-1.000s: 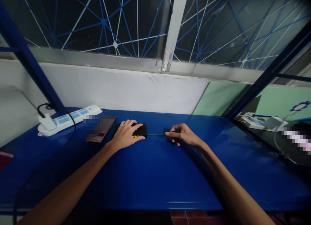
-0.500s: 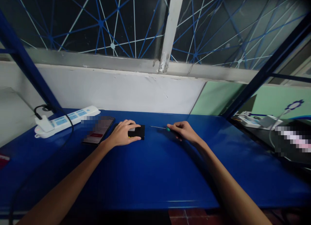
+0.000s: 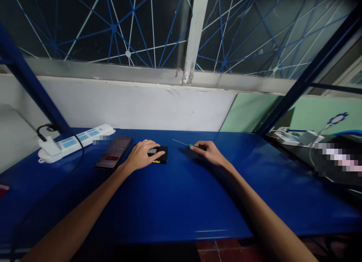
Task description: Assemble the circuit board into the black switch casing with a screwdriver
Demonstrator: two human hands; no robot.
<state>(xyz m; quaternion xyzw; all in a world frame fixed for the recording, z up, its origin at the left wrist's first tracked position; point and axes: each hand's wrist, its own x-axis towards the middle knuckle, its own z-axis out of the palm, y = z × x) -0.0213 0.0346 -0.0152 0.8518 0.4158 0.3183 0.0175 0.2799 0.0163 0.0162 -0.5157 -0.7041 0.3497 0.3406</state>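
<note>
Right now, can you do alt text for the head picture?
The left hand rests on a black box; the right hand holds a screwdriver, its tip off the box. A phone and power strip lie left on the blue table.

Glossy blue desk (image 3: pixel 175 209); metal screwdriver shaft (image 3: pixel 180 142); smooth plastic power strip (image 3: pixel 80 139).

No legible text or numbers
</note>
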